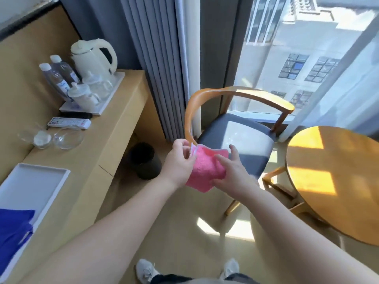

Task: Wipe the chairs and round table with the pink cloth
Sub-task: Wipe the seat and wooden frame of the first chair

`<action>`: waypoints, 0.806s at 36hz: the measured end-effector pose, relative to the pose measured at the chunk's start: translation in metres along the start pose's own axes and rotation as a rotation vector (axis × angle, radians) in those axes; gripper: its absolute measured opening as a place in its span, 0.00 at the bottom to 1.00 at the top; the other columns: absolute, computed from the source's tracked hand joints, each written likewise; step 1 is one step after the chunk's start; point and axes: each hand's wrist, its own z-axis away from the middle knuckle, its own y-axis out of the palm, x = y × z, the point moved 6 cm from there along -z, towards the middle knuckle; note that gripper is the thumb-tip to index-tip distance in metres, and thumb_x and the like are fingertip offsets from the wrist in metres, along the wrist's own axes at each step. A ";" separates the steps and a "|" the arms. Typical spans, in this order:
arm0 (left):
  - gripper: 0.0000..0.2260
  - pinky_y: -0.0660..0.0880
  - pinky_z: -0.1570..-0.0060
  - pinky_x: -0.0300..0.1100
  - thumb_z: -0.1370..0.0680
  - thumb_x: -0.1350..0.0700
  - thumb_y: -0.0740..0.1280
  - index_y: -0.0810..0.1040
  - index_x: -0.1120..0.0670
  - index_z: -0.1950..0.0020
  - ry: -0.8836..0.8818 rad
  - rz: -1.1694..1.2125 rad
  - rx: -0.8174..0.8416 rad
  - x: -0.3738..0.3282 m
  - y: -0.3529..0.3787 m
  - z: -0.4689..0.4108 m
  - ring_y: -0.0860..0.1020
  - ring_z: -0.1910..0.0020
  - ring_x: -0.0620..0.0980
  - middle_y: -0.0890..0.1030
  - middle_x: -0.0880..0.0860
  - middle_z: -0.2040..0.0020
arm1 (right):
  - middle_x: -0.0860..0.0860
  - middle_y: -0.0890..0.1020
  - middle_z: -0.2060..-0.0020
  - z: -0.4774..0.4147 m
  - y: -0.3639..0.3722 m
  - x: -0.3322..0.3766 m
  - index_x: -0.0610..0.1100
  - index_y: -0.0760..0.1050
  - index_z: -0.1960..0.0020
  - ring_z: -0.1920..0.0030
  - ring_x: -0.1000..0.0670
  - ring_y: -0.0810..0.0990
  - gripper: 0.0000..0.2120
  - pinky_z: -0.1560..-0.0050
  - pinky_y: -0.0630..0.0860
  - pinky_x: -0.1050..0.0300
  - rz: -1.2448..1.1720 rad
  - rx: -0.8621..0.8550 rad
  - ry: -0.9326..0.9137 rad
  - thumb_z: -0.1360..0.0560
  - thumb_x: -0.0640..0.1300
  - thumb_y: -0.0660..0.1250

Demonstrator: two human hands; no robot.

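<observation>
I hold the pink cloth (205, 169) in the air with both hands, in front of a wooden chair (231, 136) with a curved back and a dark grey seat. My left hand (180, 162) pinches the cloth's upper left corner. My right hand (233, 171) grips its right side, fingers spread over the fabric. The cloth hangs just before the chair's front left edge and does not touch the chair. The round wooden table (336, 181) stands to the right, partly lit by sun.
A long wooden counter (114, 128) on the left carries a kettle (94, 56), bottles (57, 76), glasses, a remote (68, 123) and a white tray (30, 185) with blue cloth. A black bin (143, 160) stands on the floor. Grey curtains (160, 58) and a window lie behind the chair.
</observation>
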 end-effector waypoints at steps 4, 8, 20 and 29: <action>0.14 0.79 0.54 0.44 0.28 0.54 0.73 0.74 0.44 0.46 -0.051 0.068 0.193 -0.031 0.066 0.007 0.80 0.51 0.47 0.80 0.50 0.49 | 0.43 0.59 0.26 0.010 -0.041 -0.053 0.42 0.80 0.42 0.32 0.41 0.69 0.14 0.41 0.59 0.69 0.064 0.015 -0.044 0.27 0.37 0.66; 0.19 0.77 0.45 0.48 0.32 0.64 0.75 0.78 0.53 0.43 0.015 -0.018 0.285 -0.054 0.100 0.007 0.79 0.48 0.50 0.79 0.54 0.44 | 0.45 0.76 0.39 0.013 -0.069 -0.072 0.43 0.81 0.43 0.41 0.42 0.72 0.13 0.43 0.62 0.61 0.125 -0.041 -0.133 0.26 0.39 0.66; 0.05 0.76 0.52 0.42 0.24 0.59 0.68 0.82 0.54 0.50 0.060 -0.250 0.196 -0.060 0.127 -0.050 0.78 0.55 0.46 0.82 0.49 0.56 | 0.60 0.77 0.65 -0.040 -0.096 -0.129 0.52 0.78 0.55 0.60 0.55 0.76 0.08 0.61 0.70 0.65 -0.135 -0.046 0.010 0.28 0.40 0.71; 0.03 0.73 0.56 0.34 0.23 0.55 0.67 0.80 0.50 0.51 0.001 -0.170 0.201 -0.027 0.138 -0.124 0.77 0.54 0.41 0.81 0.45 0.56 | 0.55 0.79 0.66 -0.120 -0.100 -0.150 0.54 0.76 0.59 0.63 0.55 0.77 0.11 0.66 0.71 0.69 -0.163 -0.006 0.075 0.30 0.37 0.69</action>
